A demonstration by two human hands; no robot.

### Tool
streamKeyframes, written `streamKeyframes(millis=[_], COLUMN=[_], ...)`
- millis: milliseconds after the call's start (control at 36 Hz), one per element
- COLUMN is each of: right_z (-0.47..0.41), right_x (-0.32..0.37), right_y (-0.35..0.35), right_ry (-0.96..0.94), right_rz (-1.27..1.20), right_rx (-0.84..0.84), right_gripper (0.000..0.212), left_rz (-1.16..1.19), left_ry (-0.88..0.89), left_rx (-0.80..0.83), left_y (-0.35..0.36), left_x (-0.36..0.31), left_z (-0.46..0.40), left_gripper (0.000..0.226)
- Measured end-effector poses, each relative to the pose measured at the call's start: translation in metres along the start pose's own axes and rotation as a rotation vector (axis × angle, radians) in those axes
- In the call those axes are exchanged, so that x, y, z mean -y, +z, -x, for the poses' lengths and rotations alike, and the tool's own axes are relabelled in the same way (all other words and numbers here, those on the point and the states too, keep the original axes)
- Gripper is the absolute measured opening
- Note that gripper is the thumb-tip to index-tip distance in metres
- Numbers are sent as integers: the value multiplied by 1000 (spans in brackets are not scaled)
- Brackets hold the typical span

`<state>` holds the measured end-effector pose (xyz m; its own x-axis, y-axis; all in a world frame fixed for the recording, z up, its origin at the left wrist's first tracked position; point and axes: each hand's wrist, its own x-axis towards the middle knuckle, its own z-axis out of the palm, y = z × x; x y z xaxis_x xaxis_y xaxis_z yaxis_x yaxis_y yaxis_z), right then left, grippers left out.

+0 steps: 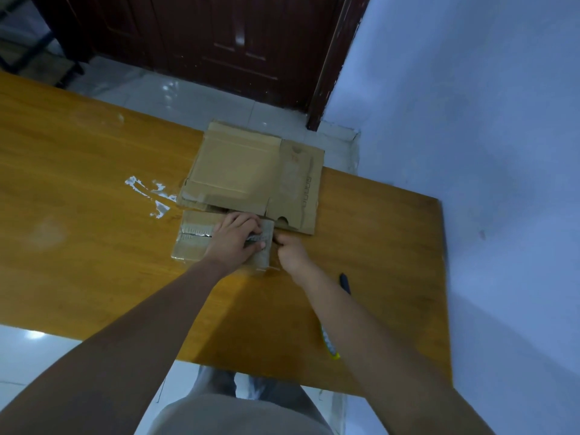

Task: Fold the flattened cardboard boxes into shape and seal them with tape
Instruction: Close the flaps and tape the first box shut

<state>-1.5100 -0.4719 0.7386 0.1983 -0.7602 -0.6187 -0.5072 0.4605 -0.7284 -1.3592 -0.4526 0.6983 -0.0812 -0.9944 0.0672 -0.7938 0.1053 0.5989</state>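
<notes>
A small folded cardboard box (193, 238) sits on the wooden table (94, 183), with a strip of clear tape along its top seam. My left hand (233, 241) lies flat on the box's right half, fingers pressing down on the tape. My right hand (290, 249) is curled at the box's right edge and seems to pinch the tape end; what it holds is too small to see clearly. Behind the box lies a stack of flattened cardboard boxes (251, 171).
A yellow and dark utility knife (329, 342) lies on the table under my right forearm, its dark tip (345, 282) showing beside the arm. White tape scraps (150, 193) stick to the table left of the stack. A blue wall stands at the right, a dark door behind.
</notes>
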Motion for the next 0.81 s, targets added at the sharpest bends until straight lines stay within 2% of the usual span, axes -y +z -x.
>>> streamKeyframes(millis=[139, 194, 278, 333, 417, 611, 806], right_z=[9, 12, 21, 26, 32, 31, 23], right_x=[-7, -10, -15, -18, -24, -31, -27], right_y=[-11, -17, -22, -19, -6, 10, 17], right_ry=[4, -24, -196, -268, -276, -340, -276], right_rz=[260, 400, 570, 676, 867, 925, 861], right_rx=[71, -18, -119, -69, -6, -138, -190], right_gripper=[49, 48, 36, 36, 46, 36, 41], left_rz=[11, 11, 1, 3, 8, -6, -2], left_ry=[-1, 2, 11, 13, 20, 20, 13], left_rx=[6, 12, 9, 7, 1, -12, -5], left_y=[-1, -2, -3, -4, -5, -4, -3], left_x=[-4, -3, -3, -4, -4, -6, -7], left_z=[0, 0, -2, -3, -3, -3, -3], left_gripper=[22, 22, 23, 23, 22, 23, 24])
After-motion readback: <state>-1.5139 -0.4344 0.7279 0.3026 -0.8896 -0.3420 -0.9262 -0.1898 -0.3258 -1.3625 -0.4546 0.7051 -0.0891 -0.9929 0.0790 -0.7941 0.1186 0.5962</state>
